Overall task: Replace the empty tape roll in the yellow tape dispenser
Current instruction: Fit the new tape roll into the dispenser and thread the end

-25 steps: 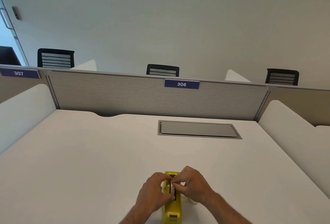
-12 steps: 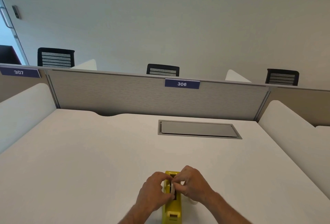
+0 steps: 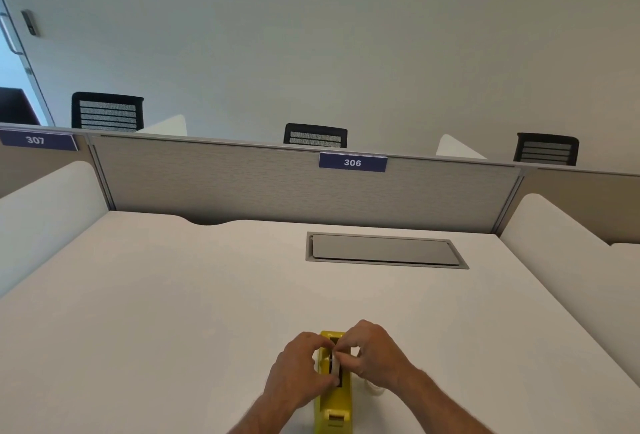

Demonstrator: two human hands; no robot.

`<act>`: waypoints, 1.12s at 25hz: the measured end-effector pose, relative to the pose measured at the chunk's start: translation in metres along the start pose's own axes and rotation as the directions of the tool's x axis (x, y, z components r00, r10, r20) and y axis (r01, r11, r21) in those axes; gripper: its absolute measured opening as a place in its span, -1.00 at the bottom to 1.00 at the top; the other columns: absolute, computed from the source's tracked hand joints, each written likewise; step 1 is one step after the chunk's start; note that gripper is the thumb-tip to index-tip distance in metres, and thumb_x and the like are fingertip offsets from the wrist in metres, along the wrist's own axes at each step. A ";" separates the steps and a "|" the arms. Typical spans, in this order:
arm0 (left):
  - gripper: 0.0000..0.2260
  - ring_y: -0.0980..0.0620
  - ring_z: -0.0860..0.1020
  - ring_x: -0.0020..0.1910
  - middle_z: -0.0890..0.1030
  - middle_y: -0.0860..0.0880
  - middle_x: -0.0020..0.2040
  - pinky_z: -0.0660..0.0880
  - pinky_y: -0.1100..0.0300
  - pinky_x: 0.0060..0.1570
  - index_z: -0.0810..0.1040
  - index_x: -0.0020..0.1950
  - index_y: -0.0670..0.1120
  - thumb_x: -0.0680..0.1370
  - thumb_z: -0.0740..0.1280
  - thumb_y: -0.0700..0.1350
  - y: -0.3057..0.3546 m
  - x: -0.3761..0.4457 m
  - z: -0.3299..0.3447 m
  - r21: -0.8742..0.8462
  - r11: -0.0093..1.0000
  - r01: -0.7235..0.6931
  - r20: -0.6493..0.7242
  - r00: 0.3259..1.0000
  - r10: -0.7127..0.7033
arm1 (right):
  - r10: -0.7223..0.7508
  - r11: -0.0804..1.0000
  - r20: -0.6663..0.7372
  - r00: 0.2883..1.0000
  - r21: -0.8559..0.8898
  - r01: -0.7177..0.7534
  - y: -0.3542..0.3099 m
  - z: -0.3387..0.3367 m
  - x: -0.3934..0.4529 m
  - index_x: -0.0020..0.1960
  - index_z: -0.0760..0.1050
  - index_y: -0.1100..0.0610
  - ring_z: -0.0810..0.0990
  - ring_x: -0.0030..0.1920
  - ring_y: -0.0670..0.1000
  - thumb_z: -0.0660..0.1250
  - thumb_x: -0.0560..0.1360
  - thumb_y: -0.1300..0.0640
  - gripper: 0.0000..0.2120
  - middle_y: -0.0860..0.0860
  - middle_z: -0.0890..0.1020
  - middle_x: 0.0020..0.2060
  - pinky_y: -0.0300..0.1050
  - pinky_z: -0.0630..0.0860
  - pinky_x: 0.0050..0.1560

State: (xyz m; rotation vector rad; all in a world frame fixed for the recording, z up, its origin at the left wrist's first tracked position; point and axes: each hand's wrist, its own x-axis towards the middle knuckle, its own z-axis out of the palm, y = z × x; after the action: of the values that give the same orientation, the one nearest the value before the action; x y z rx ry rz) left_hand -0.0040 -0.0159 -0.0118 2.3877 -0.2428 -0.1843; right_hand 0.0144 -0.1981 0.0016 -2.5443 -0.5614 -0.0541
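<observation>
The yellow tape dispenser stands on the white desk near its front edge, its cutter end toward me. A pale tape roll sits upright in the dispenser's slot. My left hand and my right hand both pinch this roll from either side. Fingers hide most of the roll and the slot. Another pale roll lies on the desk, partly hidden under my right wrist.
A grey cable hatch is set flush in the desk beyond the dispenser. A grey partition labelled 306 closes the back, and white side dividers flank the desk. Black chair backs show behind the partition.
None of note: both hands stay pinched on the roll in the dispenser, with only slight finger shifts.
</observation>
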 end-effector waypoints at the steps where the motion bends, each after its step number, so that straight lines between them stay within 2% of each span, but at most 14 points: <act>1: -0.49 0.12 0.52 0.11 0.48 0.21 0.29 0.57 0.23 0.11 0.51 0.21 0.24 0.29 0.53 0.19 -0.001 0.000 0.000 -0.004 1.000 -0.004 -0.002 1.000 0.004 | 0.006 1.000 0.009 1.000 -0.006 -0.006 0.000 0.000 0.000 -0.03 0.68 -0.07 0.52 -0.10 -0.12 0.36 0.41 -0.11 -0.78 -0.16 0.71 -0.16 -0.13 0.53 -0.08; 5: -0.50 0.13 0.52 0.13 0.48 0.21 0.28 0.56 0.22 0.12 0.52 0.20 0.23 0.30 0.53 0.20 -0.001 0.001 0.000 -0.002 1.000 -0.012 -0.004 1.000 0.012 | 0.001 0.999 0.033 0.999 -0.051 0.001 -0.001 0.003 -0.004 0.00 0.66 -0.07 0.50 -0.07 -0.11 0.37 0.36 -0.19 -0.70 -0.18 0.70 -0.14 -0.12 0.57 -0.11; 9: -0.48 0.12 0.52 0.14 0.48 0.21 0.29 0.57 0.19 0.14 0.51 0.20 0.24 0.27 0.54 0.19 -0.001 0.001 0.001 0.006 1.000 0.001 0.003 1.000 -0.001 | 0.016 1.000 0.023 1.000 0.004 -0.017 -0.003 0.000 -0.002 -0.06 0.69 -0.09 0.50 -0.08 -0.13 0.32 0.40 -0.13 -0.77 -0.17 0.71 -0.20 -0.15 0.54 -0.14; 12: -0.47 0.11 0.53 0.14 0.48 0.22 0.30 0.57 0.17 0.16 0.51 0.20 0.24 0.27 0.55 0.19 0.000 0.002 0.001 0.017 1.000 0.007 0.004 1.000 -0.007 | 0.036 0.999 0.035 0.999 0.029 -0.037 -0.003 -0.004 0.002 -0.08 0.69 -0.10 0.52 -0.10 -0.12 0.31 0.41 -0.11 -0.78 -0.15 0.72 -0.24 -0.09 0.56 -0.12; 17: -0.49 0.13 0.52 0.13 0.49 0.22 0.28 0.57 0.18 0.15 0.52 0.17 0.25 0.26 0.54 0.21 -0.001 0.002 0.001 0.016 1.000 -0.003 -0.009 1.000 0.003 | 0.016 0.999 0.063 0.998 -0.034 -0.014 0.000 -0.003 0.001 -0.05 0.67 -0.06 0.51 -0.06 -0.09 0.40 0.32 -0.19 -0.70 -0.17 0.69 -0.18 -0.09 0.60 -0.15; 21: -0.52 0.12 0.52 0.13 0.48 0.21 0.28 0.56 0.18 0.16 0.52 0.17 0.23 0.29 0.52 0.23 0.000 0.001 0.001 0.015 1.000 -0.005 -0.010 1.000 0.005 | -0.018 0.994 0.073 0.997 -0.107 0.026 -0.003 -0.004 0.000 -0.04 0.66 -0.05 0.49 -0.07 -0.09 0.40 0.29 -0.20 -0.67 -0.15 0.68 -0.17 -0.10 0.59 -0.16; 28: -0.51 0.09 0.54 0.13 0.49 0.20 0.28 0.57 0.14 0.16 0.51 0.16 0.23 0.27 0.54 0.19 0.000 0.002 0.000 0.002 1.000 0.005 -0.001 1.000 -0.005 | -0.024 0.998 0.042 0.999 -0.053 0.027 -0.002 -0.004 0.005 -0.12 0.69 -0.06 0.49 -0.12 -0.12 0.35 0.38 -0.10 -0.80 -0.14 0.69 -0.26 -0.08 0.57 -0.21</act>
State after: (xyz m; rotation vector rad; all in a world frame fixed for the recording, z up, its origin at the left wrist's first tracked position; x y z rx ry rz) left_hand -0.0017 -0.0164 -0.0123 2.3904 -0.2369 -0.1856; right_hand 0.0179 -0.1963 0.0067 -2.5957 -0.6162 -0.0264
